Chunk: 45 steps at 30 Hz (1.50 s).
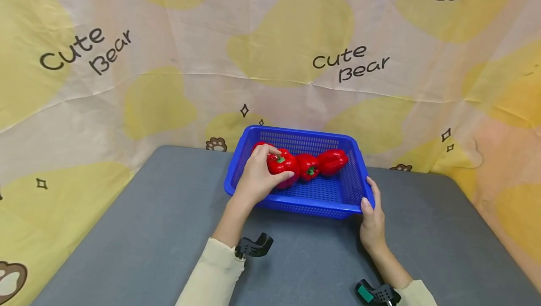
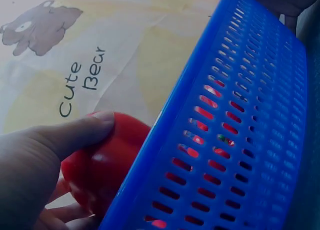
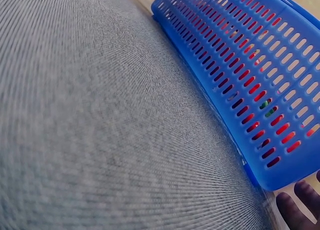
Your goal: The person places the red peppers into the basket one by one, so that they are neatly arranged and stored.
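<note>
A blue plastic basket [image 1: 296, 201] with slotted walls holds several red bell peppers. My left hand [image 1: 258, 177] reaches over its near left side and grips one red bell pepper [image 1: 286, 167] between thumb and fingers. In the left wrist view this bell pepper [image 2: 112, 160] shows above the basket rim, with the thumb across it. Two more peppers, a middle one [image 1: 307, 167] and a right one [image 1: 333, 161], lie to its right. Another sits partly hidden behind the left hand. My right hand [image 1: 373, 226] holds the basket's near right corner, thumb on the rim.
The basket stands toward the back of a grey table [image 1: 304, 259]. Behind the table hangs a patterned cloth [image 1: 279, 38] with "Cute Bear" lettering. Each wrist carries a dark camera mount, the left one [image 1: 254, 246] close above the table in the head view.
</note>
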Motion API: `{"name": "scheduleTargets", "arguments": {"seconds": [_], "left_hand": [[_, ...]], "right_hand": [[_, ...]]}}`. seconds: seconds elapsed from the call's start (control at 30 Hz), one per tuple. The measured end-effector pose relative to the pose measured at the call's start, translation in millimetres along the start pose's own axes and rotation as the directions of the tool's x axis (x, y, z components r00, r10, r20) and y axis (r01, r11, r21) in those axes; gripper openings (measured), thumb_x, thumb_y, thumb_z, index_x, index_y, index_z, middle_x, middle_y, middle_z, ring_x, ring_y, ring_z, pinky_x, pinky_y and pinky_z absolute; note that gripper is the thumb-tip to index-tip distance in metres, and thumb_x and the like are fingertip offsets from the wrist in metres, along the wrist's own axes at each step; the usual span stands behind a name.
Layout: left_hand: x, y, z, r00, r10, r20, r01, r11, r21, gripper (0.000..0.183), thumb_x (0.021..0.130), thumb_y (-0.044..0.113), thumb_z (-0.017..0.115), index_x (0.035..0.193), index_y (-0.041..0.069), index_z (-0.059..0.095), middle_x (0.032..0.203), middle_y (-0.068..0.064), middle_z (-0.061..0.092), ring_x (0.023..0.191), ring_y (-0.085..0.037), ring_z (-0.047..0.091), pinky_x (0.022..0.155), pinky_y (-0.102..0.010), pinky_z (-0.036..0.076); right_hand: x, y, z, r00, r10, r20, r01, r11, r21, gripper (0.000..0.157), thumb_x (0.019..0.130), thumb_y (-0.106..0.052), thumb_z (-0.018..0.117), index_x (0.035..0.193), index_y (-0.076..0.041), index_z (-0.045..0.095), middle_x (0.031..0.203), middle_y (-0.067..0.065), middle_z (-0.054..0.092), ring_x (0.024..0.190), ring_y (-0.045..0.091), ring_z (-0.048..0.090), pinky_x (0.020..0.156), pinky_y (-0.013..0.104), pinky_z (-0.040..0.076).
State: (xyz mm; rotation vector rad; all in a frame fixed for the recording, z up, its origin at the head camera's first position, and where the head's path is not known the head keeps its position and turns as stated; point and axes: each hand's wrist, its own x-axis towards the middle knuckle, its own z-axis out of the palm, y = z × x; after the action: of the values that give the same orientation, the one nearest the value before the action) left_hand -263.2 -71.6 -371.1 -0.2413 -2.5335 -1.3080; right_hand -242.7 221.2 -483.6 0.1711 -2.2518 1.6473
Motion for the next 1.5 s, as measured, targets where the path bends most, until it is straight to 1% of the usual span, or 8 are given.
{"name": "scheduleTargets", "arguments": {"seconds": [0.27,0.63,0.8,0.87,1.03,1.23,1.3,1.5], "left_hand": [[0.9,-8.0,3.8,0.999,-0.036,0.018,0.037,0.998,-0.054,0.054,0.078,0.028,0.088,0.121,0.014,0.057,0.132,-0.008,0.058,0.125,-0.029,0.057,0.095,-0.049,0.059],[7.1,-8.3,8.9,0.995,-0.041,0.089,0.036,0.998,0.056,0.053,0.079,0.027,0.087,0.119,0.014,0.056,0.129,-0.007,0.057,0.121,-0.027,0.058,0.092,-0.047,0.06],[16.1,-2.9,10.3,0.993,-0.043,0.112,0.03,0.992,0.119,0.053,0.078,0.028,0.088,0.119,0.014,0.056,0.122,-0.006,0.059,0.116,-0.024,0.059,0.092,-0.045,0.06],[20.8,-1.0,13.0,0.991,-0.044,0.123,0.028,0.991,0.132,0.054,0.078,0.03,0.087,0.119,0.014,0.056,0.121,-0.006,0.06,0.115,-0.023,0.059,0.093,-0.045,0.06],[31.3,-2.9,22.3,0.989,-0.044,0.143,0.026,0.992,0.125,0.055,0.079,0.032,0.086,0.12,0.013,0.055,0.121,-0.007,0.061,0.114,-0.022,0.058,0.092,-0.044,0.059],[39.3,-5.2,30.7,0.983,-0.047,0.179,0.027,0.993,0.112,0.055,0.08,0.034,0.085,0.121,0.013,0.055,0.12,-0.006,0.061,0.114,-0.022,0.058,0.092,-0.042,0.059],[41.2,-3.9,32.7,0.981,-0.045,0.189,0.019,0.991,0.132,0.056,0.08,0.034,0.085,0.122,0.013,0.054,0.118,-0.006,0.061,0.112,-0.021,0.058,0.092,-0.041,0.059],[42.4,0.6,36.4,0.985,-0.075,0.155,0.046,0.982,0.181,0.057,0.079,0.038,0.085,0.122,0.015,0.056,0.119,-0.006,0.065,0.11,-0.022,0.061,0.092,-0.042,0.059]], "right_hand": [[-0.5,-2.9,0.1,1.0,-0.004,-0.002,0.004,1.0,0.003,0.06,0.101,-0.03,0.031,0.16,-0.024,0.024,0.162,0.019,0.032,0.14,0.043,0.042,0.093,-0.002,0.037],[-1.7,-5.2,-2.7,1.0,-0.001,0.007,0.001,1.0,-0.01,0.06,0.101,-0.029,0.032,0.16,-0.024,0.023,0.163,0.019,0.031,0.141,0.044,0.041,0.094,0.001,0.034],[-1.7,-5.2,-2.5,1.0,0.008,0.01,-0.008,1.0,-0.028,0.06,0.101,-0.03,0.032,0.161,-0.024,0.023,0.163,0.018,0.032,0.142,0.043,0.042,0.111,0.032,0.039],[-1.3,-4.1,-1.7,1.0,0.006,0.01,-0.006,0.999,-0.033,0.06,0.102,-0.03,0.032,0.161,-0.024,0.022,0.163,0.018,0.032,0.141,0.043,0.043,0.11,0.035,0.04],[-0.9,-1.6,-0.7,1.0,-0.006,0.013,0.007,1.0,-0.029,0.06,0.102,-0.031,0.031,0.161,-0.025,0.022,0.163,0.018,0.032,0.141,0.044,0.044,0.097,0.008,0.038],[-0.6,-3.0,-1.1,1.0,-0.004,0.01,0.005,0.999,-0.031,0.06,0.101,-0.03,0.031,0.161,-0.024,0.022,0.163,0.017,0.032,0.141,0.042,0.044,0.11,0.048,0.038],[-0.3,-3.8,-1.7,1.0,-0.002,0.009,0.002,0.999,-0.032,0.061,0.101,-0.03,0.031,0.161,-0.024,0.022,0.163,0.017,0.032,0.141,0.043,0.043,0.11,0.055,0.036],[0.4,-3.6,-2.2,1.0,0.011,0.012,-0.011,1.0,-0.028,0.06,0.101,-0.031,0.032,0.161,-0.027,0.022,0.164,0.016,0.032,0.142,0.041,0.043,0.104,0.017,0.036]]}}
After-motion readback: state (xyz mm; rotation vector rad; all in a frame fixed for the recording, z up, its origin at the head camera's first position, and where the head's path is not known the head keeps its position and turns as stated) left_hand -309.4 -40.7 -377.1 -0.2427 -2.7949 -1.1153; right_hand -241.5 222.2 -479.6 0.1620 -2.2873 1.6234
